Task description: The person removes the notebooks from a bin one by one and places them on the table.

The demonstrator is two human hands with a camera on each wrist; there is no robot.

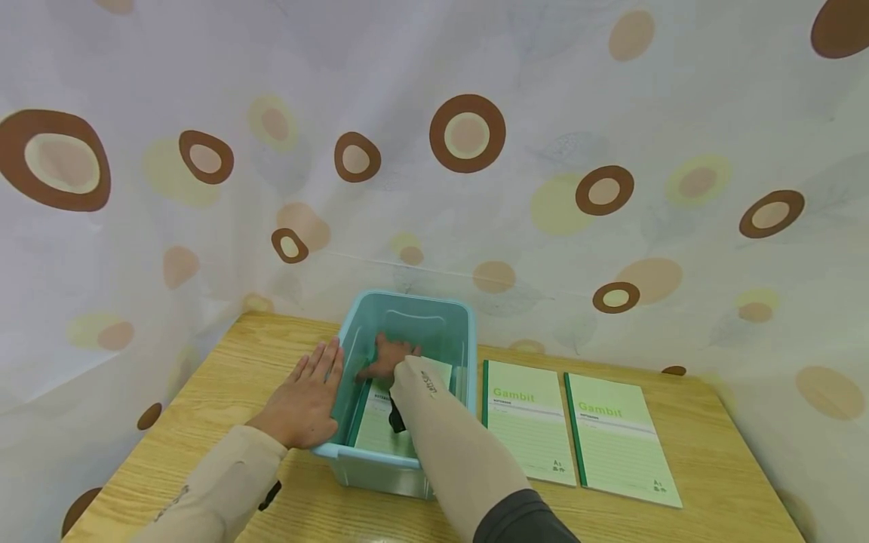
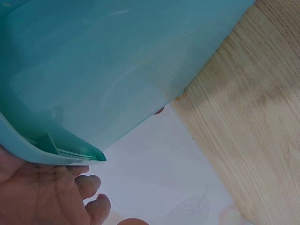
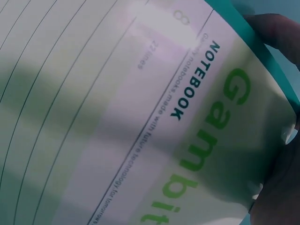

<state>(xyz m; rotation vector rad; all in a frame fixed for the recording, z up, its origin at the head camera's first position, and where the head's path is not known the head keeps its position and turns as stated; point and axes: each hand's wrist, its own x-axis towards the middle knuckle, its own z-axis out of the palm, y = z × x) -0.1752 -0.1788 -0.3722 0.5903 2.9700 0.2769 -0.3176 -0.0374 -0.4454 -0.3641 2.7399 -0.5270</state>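
A light-blue plastic bin (image 1: 382, 480) stands on the wooden table. My left hand (image 1: 305, 400) rests against its left rim with fingers extended; the left wrist view shows that hand (image 2: 44, 197) just outside the rim. Down inside the bin, my right hand (image 1: 388, 357) holds the top corner of a pale green notebook (image 1: 380, 426) with a dark green spine. The right wrist view shows the thumb (image 3: 276, 37) at the notebook's (image 3: 140, 117) spine and fingertips along its top edge. My right forearm hides part of the cover.
To the bin's right, two similar "Gambit" notebooks lie side by side: one nearer the bin (image 1: 529, 422), another farther right (image 1: 621, 441). Behind the table (image 1: 706, 452) hangs a pale patterned curtain (image 1: 407, 211), which also runs along the left side.
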